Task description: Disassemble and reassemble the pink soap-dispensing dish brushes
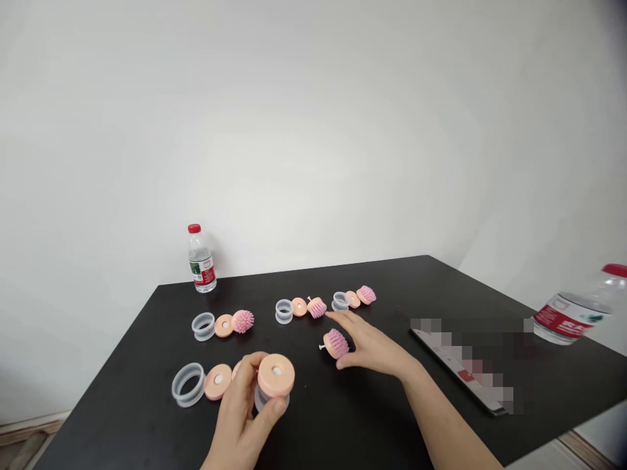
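My left hand [245, 411] grips a translucent ring-shaped cup [264, 399] topped by a peach disc lid [276, 373] with a white centre. Behind its fingers, another peach piece [236, 369] is mostly hidden. My right hand [365, 343] reaches over the table with fingers spread, around a pink bristled brush head [336, 343] lying tilted, its white stem pointing left. The thumb is close to the bristles; whether it touches them I cannot tell. Left of my left hand lie a peach disc [218, 382] and a translucent ring [189, 385].
More sets of ring, disc and brush head lie farther back: a left brush head [242, 321], a middle one [316, 307] and a right one [366, 295]. Water bottles stand at back left [202, 264] and right [571, 316]. A flat, partly blurred object [460, 372] lies on the black table [362, 418].
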`<state>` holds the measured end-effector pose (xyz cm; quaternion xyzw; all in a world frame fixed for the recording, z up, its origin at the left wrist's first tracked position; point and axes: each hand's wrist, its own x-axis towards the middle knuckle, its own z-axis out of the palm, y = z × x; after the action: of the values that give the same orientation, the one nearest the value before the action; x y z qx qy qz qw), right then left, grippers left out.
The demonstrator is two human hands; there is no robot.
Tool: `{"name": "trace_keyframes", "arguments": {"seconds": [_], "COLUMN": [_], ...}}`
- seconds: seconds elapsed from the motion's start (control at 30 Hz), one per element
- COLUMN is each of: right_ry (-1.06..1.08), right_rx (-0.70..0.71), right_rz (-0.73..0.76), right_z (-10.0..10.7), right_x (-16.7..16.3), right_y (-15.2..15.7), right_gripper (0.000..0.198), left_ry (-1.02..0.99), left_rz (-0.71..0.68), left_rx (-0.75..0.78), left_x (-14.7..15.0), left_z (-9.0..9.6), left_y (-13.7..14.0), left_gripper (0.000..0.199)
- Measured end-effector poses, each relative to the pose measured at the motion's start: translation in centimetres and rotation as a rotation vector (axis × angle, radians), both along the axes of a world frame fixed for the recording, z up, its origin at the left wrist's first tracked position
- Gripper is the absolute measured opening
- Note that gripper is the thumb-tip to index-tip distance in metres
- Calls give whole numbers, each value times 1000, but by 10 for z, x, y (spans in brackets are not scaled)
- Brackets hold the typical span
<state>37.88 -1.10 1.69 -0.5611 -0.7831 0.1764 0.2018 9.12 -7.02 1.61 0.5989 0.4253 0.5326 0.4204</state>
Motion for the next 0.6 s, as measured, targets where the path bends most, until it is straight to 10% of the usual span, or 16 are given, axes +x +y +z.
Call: {"name": "trace_keyframes", "arguments": {"seconds": [0.37,0.6], "right_ry": [-7,316], "right_rx": [-13,152], "right_rz": [14,53], "right_z": [-9,7], "right_x": [-9,-25], "right_y": [5,-4], "right_gripper": [31,34], "left_ry": [-450,-677], "left_rz": [-175,-246], "left_rx": [-310,-503], "left_x": [-2,3], "left_z": [-3,5], "left_y": [6,10], "left_gripper": [46,45]}}
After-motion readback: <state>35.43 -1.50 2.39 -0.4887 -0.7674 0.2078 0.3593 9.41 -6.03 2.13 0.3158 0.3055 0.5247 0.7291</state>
